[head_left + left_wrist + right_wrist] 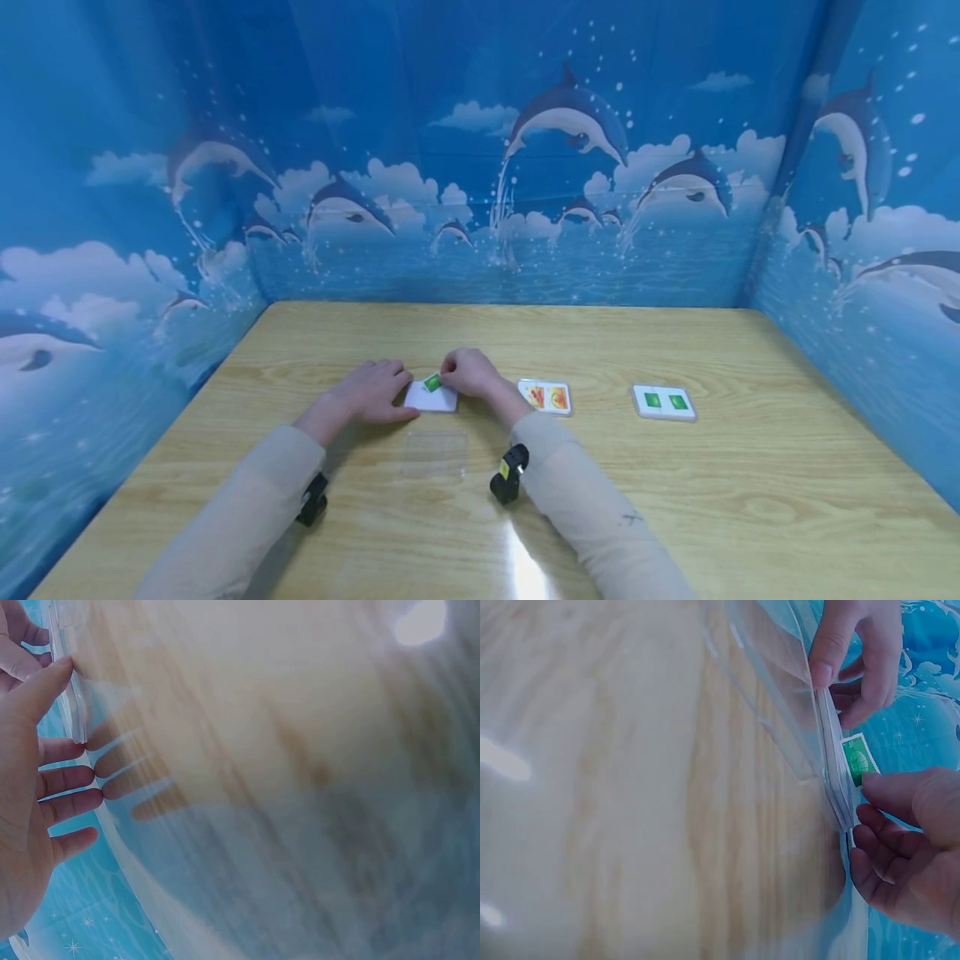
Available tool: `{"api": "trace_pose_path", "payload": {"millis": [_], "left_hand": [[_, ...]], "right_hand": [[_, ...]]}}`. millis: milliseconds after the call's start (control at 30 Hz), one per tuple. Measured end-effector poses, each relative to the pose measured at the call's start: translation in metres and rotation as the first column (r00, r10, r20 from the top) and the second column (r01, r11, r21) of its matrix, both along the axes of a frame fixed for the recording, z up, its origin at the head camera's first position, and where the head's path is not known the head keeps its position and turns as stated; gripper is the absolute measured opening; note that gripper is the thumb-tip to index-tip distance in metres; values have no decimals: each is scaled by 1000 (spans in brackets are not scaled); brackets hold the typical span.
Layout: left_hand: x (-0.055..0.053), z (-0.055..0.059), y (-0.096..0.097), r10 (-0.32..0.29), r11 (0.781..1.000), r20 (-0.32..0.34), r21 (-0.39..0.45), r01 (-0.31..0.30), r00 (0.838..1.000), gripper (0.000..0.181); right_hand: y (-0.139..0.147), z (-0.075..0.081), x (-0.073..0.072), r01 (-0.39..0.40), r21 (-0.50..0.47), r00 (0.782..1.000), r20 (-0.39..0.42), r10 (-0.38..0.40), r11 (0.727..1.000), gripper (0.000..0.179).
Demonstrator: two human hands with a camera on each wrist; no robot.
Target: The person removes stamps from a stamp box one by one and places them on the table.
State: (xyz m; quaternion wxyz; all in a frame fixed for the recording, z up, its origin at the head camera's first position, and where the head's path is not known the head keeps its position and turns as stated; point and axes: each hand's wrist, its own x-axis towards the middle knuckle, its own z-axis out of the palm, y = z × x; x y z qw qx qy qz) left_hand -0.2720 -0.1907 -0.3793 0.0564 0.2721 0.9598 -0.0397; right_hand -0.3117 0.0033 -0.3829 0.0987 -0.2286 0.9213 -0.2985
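Note:
A white flat case point(431, 401) lies on the wooden table point(675, 500) between my hands. My right hand point(450, 379) pinches a small green picture piece point(432, 382) at the case's far edge; in the right wrist view the green piece point(859, 761) sits between my thumb and fingers point(889, 791) against the case's rim point(836, 780). My left hand point(400, 392) lies at the case's left side. Its fingers point(71, 780) are straight and its thumb touches the clear rim point(71, 705). A transparent lid point(433, 454) lies just in front of the case.
To the right lie a card with orange-red pictures point(546, 396) and, farther right, a case with two green squares point(663, 402). Blue dolphin-print walls point(480, 208) close in the table on three sides.

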Motion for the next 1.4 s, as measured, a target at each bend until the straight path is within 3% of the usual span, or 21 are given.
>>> {"api": "trace_pose_path", "payload": {"millis": [267,667,1400], "left_hand": [[0,-1,0,4,1000,4,-2,-4,1000,62],[0,2,1,-10,1000,0,-8,10,1000,61],[1,2,0,-10,1000,-1,-2,10,1000,56]], "right_hand": [[7,-1,-1,-18,-71,1000,10,19,997,11],[13,2,-8,57,-191,995,91,-40,980,10],[-10,11,-7,122,-248,981,179,-78,961,8]]}}
